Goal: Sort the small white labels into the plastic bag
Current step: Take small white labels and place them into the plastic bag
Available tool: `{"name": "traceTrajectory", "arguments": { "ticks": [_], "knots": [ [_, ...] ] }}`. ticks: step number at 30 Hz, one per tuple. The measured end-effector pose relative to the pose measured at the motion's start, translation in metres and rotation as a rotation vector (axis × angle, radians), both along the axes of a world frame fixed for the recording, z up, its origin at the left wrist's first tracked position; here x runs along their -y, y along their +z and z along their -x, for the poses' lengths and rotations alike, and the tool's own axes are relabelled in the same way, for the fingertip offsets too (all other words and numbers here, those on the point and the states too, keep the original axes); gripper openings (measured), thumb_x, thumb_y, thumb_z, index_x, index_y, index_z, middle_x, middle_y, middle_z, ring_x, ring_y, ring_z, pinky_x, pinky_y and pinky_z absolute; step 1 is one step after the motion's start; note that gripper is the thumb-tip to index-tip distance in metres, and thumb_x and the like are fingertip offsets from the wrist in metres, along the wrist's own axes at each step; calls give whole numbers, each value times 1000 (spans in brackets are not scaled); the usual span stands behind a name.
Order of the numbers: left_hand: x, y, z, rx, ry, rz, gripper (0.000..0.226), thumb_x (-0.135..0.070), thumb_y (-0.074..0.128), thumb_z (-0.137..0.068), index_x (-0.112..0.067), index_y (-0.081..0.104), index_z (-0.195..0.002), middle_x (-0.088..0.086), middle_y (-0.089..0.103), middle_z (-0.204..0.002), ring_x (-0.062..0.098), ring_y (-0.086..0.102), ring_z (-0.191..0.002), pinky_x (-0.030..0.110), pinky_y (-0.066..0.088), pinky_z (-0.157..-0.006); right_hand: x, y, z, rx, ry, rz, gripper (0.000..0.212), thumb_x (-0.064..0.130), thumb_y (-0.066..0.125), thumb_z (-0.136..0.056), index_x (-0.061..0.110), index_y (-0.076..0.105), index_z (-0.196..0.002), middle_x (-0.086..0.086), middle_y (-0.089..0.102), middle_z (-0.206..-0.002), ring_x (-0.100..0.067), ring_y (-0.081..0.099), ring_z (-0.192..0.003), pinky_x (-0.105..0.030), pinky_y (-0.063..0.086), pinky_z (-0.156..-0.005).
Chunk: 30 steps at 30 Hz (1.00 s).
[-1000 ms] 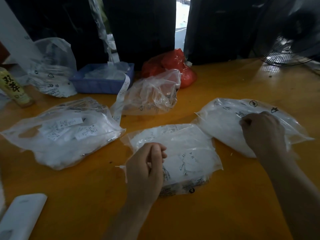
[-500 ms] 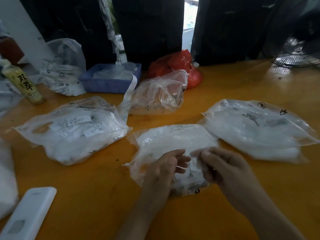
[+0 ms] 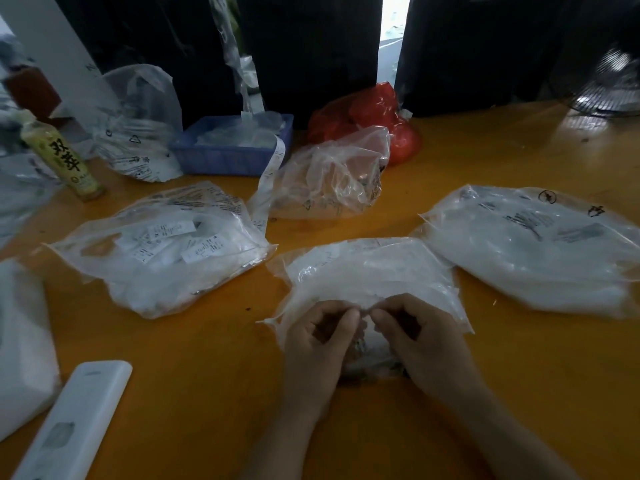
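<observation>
Table [image 3: 519, 393]: orange-yellow, glossy, spanning the whole near view under every bag.
Right bag [image 3: 533, 247]: large clear plastic, packed with white contents, lying flat at the right, black marks printed on top.
Left bag [image 3: 162, 247]: large clear plastic at the left, small white labels [image 3: 169, 233] with black print showing through its upper face.
Middle bag [image 3: 367, 271]: clear plastic, white contents inside, lying between the two large bags and nearest the body; near edge lifted and gathered at the fingers.
Crumpled bag [image 3: 332, 174]: clear, nearly flat, behind the middle bag, touching a red bag [image 3: 367, 112].
Blue tray [image 3: 228, 150]: at the far edge, clear plastic piled inside, a long white label strip [image 3: 270, 181] hanging over its right corner down to the table.
White flat device [image 3: 72, 424]: near left corner, lying at an angle.
Bottle [image 3: 59, 157]: yellow-green label, far left, tilted.
Left hand [image 3: 318, 344]: fingers curled, thumb and forefinger pinching the middle bag's near edge.
Right hand [image 3: 422, 337]: fingers curled, pinching the same edge just beside the left fingertips; whether a loose label sits in the pinch cannot be told.
</observation>
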State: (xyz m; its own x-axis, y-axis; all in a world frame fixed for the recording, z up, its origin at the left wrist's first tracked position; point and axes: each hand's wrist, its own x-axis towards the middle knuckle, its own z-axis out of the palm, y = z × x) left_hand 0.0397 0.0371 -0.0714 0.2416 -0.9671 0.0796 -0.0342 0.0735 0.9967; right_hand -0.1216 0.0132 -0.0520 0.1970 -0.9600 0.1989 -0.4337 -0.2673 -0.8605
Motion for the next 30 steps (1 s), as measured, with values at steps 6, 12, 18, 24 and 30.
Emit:
{"name": "traceTrajectory", "arguments": {
  "ticks": [6, 12, 18, 24, 30],
  "knots": [
    [-2, -2, -3, 62, -20, 42, 13, -47, 77, -92, -39, 81, -101, -15, 79, -101, 3, 72, -98, 10, 53, -81, -4, -7, -3, -77, 25, 130, 22, 48, 57, -91, 30, 69, -92, 22, 64, -80, 0, 62, -78, -9, 47, -63],
    [-1, -6, -6, -84, -23, 2, 19, -49, 79, -81, -32, 81, -90, 1, 79, -93, 19, 76, -90, 28, 61, -81, -6, -9, -5, -94, 63, 120, 16, 51, 58, -90, 38, 66, -96, 27, 63, -83, 1, 62, -78, -10, 48, -63],
    [0, -3, -5, -333, -54, 14, 14, -38, 82, -82, -26, 79, -90, 13, 80, -104, 31, 77, -105, 41, 61, -91, -3, -6, -1, -162, -41, 186, 27, 52, 48, -95, 34, 66, -101, 29, 60, -87, 7, 61, -79, -7, 47, -64],
    [-3, 5, -8, -441, -84, -20, 35, -53, 89, -76, -25, 78, -93, 13, 80, -101, 23, 79, -88, 27, 56, -51, 30, 4, 17, -629, -148, 44, 24, 31, 53, -104, 25, 64, -124, 4, 67, -119, -9, 56, -89, -21, 44, -74],
    [-3, 3, -7, -382, -96, -29, 27, -48, 87, -78, -29, 77, -94, 11, 80, -110, 26, 80, -91, 25, 54, -46, 28, 8, -3, -795, -33, -31, 38, 58, 55, -95, 32, 56, -123, 6, 58, -116, -12, 53, -83, -27, 45, -68]
  ]
}}
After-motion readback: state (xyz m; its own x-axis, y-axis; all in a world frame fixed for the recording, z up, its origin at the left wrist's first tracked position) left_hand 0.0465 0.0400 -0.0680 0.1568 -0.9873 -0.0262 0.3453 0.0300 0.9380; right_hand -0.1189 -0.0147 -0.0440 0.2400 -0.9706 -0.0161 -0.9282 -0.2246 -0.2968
